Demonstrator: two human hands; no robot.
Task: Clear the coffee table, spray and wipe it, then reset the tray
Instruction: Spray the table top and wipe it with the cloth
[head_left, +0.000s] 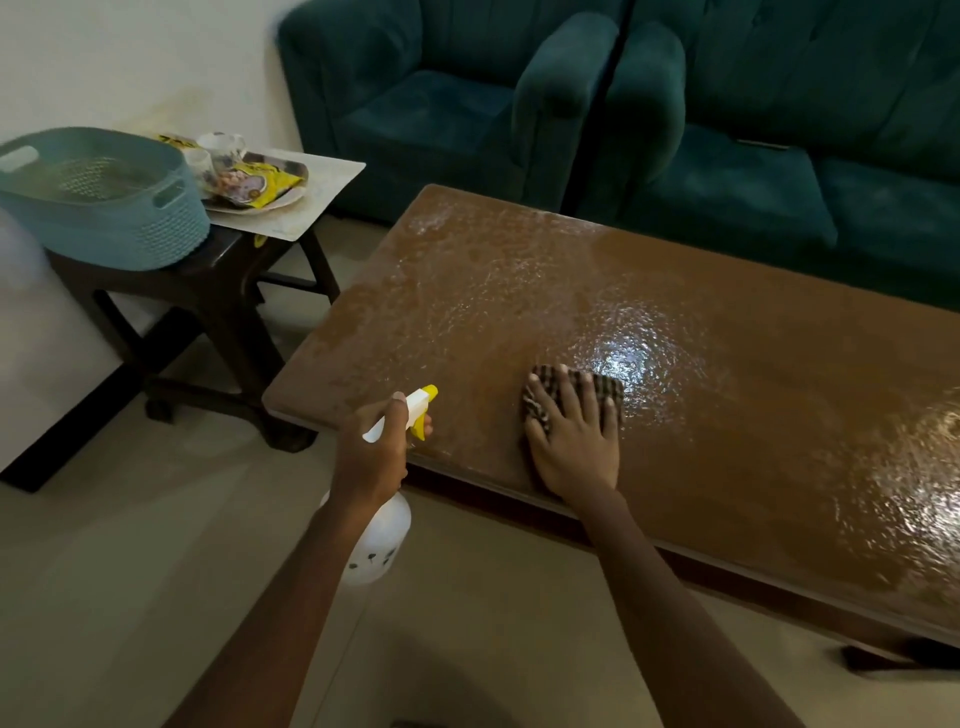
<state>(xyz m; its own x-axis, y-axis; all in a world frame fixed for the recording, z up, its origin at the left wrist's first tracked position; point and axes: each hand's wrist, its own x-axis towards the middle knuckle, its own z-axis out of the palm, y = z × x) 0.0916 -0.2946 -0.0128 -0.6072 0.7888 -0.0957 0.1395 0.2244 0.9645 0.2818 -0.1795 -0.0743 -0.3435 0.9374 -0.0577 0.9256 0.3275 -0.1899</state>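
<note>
The left grip (371, 452) is curled round the neck of a white spray bottle (382, 540), one finger on its yellow trigger. We see the nozzle aimed over the near left corner of the desk (753, 441). The bottle's rounded body hangs below that grip, off the desk's near edge.

The right grip (574, 439) lies flat with fingers spread, pressing a cloth (608, 387) onto the desk just inside its near edge. We find the cloth checked dark and light and bunched small. Most of it is hidden under the palm, showing only past the fingertips and beside the thumb.

The desk's brown top glistens with wet droplets from its left end to around the cloth, with a bright glare just beyond the cloth.

Off the desk's left end stands a dark side desk (228, 260) carrying a pale blue basket (104, 218) and a tray (283, 201) with a yellow packet (260, 179) and cups (221, 143). Behind the desk's far edge sits a teal sofa (753, 171).
</note>
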